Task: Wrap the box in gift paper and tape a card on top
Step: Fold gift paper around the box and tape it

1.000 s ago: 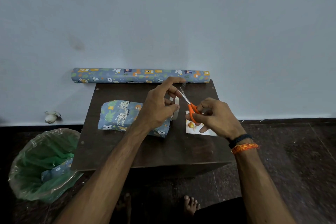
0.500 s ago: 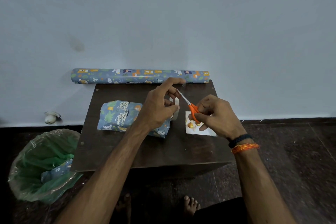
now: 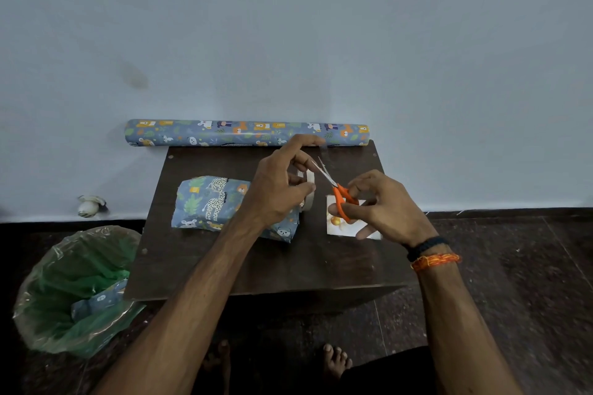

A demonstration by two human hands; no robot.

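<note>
A box wrapped in blue animal-print paper [image 3: 211, 200] lies on the dark wooden table [image 3: 288, 266], partly behind my left forearm. My left hand [image 3: 279, 186] grips a roll of clear tape [image 3: 308, 189] above the table, its index finger stretched out with a strip of tape. My right hand [image 3: 382, 205] holds orange-handled scissors [image 3: 340, 194], the blades pointing up-left at the strip. A white card [image 3: 345, 226] with a golden picture lies flat on the table under my right hand.
A roll of matching gift paper [image 3: 247, 132] lies along the table's far edge against the pale wall. A bin lined with a green bag [image 3: 73, 292] holding paper scraps stands on the dark floor at the left. A small white object [image 3: 90, 206] sits by the wall.
The scissors' blades have closed and opened slightly at the tape strip. Both hands stay in nearly the same place above the table.
</note>
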